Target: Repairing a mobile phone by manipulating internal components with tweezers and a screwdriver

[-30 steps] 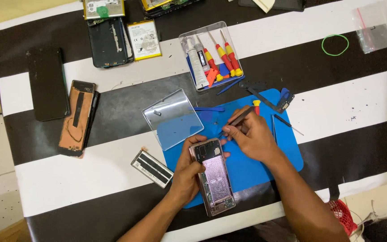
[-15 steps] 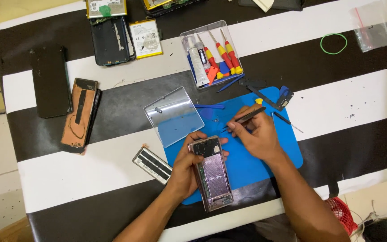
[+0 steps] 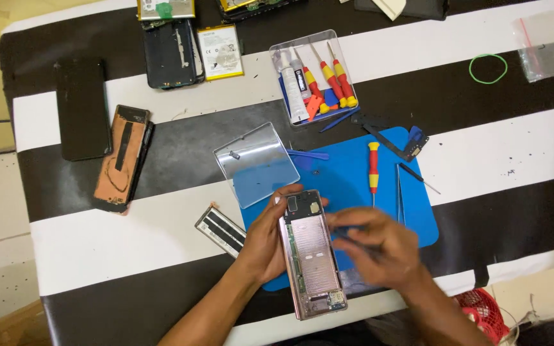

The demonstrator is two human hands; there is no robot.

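Observation:
An opened phone [image 3: 310,257] with its back cover off lies lengthwise at the near edge of a blue work mat [image 3: 354,173]. My left hand [image 3: 269,242] grips the phone's left side, with the fingers curled over its top corner. My right hand [image 3: 374,247] is blurred with motion just right of the phone and touches or nearly touches its edge. Something dark shows among its fingers, but I cannot make out what. A red and yellow screwdriver [image 3: 373,168] lies free on the mat above my right hand. Thin tweezers [image 3: 399,202] lie next to it.
The table carries a black and white striped cloth [image 3: 129,250]. A clear lid [image 3: 255,164], a clear tool box [image 3: 313,75] of screwdrivers, a battery [image 3: 220,51], a black phone [image 3: 83,109], a copper-backed panel [image 3: 122,157], a striped strip part [image 3: 220,229] and a green rubber band [image 3: 488,68] lie around.
The screwdriver left my right hand and now lies on the mat. My right hand came down to the phone's right side. My left hand still holds the phone.

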